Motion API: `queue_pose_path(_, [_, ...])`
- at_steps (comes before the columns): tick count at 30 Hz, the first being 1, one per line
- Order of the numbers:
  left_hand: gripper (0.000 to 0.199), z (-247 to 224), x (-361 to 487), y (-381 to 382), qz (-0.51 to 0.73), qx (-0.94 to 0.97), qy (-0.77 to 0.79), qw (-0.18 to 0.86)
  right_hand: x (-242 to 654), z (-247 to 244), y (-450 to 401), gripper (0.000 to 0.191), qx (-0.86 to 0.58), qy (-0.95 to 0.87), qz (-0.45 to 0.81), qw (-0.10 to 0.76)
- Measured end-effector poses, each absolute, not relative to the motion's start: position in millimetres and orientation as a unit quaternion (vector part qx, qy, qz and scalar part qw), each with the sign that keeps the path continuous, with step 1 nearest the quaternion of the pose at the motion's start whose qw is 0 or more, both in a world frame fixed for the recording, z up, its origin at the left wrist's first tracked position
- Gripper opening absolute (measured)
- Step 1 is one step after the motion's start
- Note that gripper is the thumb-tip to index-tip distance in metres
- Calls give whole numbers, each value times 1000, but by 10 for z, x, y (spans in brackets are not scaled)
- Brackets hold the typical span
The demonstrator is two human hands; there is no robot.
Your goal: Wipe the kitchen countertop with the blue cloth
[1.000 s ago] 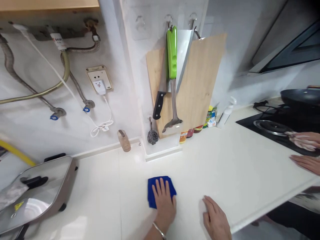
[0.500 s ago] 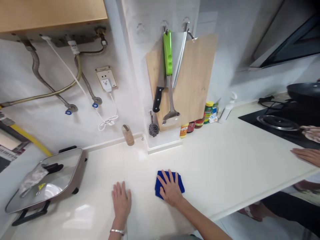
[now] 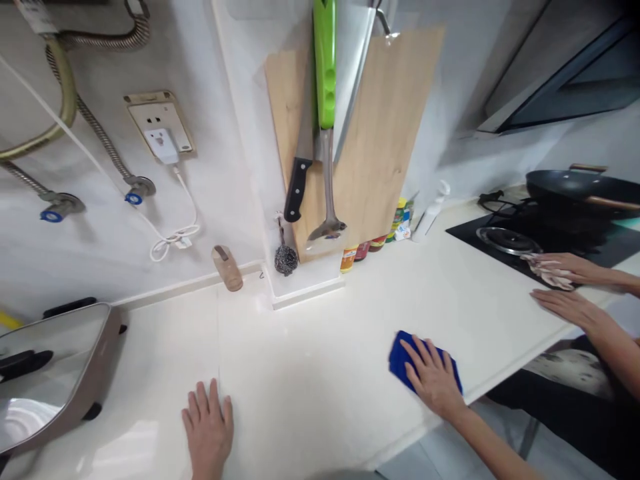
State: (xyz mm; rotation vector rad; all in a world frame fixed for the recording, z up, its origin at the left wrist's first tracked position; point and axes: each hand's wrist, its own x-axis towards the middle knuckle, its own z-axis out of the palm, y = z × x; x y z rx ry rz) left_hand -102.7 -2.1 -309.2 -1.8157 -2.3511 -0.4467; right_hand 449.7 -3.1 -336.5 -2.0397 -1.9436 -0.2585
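My right hand [image 3: 434,377] holds a folded blue cloth [image 3: 400,359] against the white countertop [image 3: 310,400], near its front edge. Its fingers lie over the cloth, and the palm hides part of it. Off to the left, my left hand [image 3: 207,427] rests on the same countertop with fingers apart and nothing in it. The electric pan [image 3: 75,393] with a glass lid, farther left, is the object nearest to that hand.
A co-worker's hand [image 3: 570,267] holds a pale cloth [image 3: 547,272] on the black stove [image 3: 525,227], beside a wok [image 3: 580,190]. Their other hand [image 3: 570,308] lies at the counter edge. A bottle [image 3: 229,269] stands by the wall, under a hanging cutting board [image 3: 385,147], knife [image 3: 299,187] and spatula [image 3: 327,173].
My right hand has slid the blue cloth rightward along the countertop. The view has shifted right and closer, bringing more of the co-worker's arms into sight. My left hand stays flat on the counter.
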Motion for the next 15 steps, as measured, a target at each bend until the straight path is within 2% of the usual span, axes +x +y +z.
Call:
queue_pose_path(4, [60,-3138,-1024,-33,-174,-610,-769,86,4516,-3342,506,61,-800,-580,-93,119])
queue_pose_path(8, [57,-3125,-1020,-46,-190,-622,-753,98,4081,-3111,1188,64,-862,-503,-25,49])
queue_pose_path(15, [54,-3151,-995,-52,-204,-611,-759,101,2845,-2985,1787,62,-802,-597,-8,18])
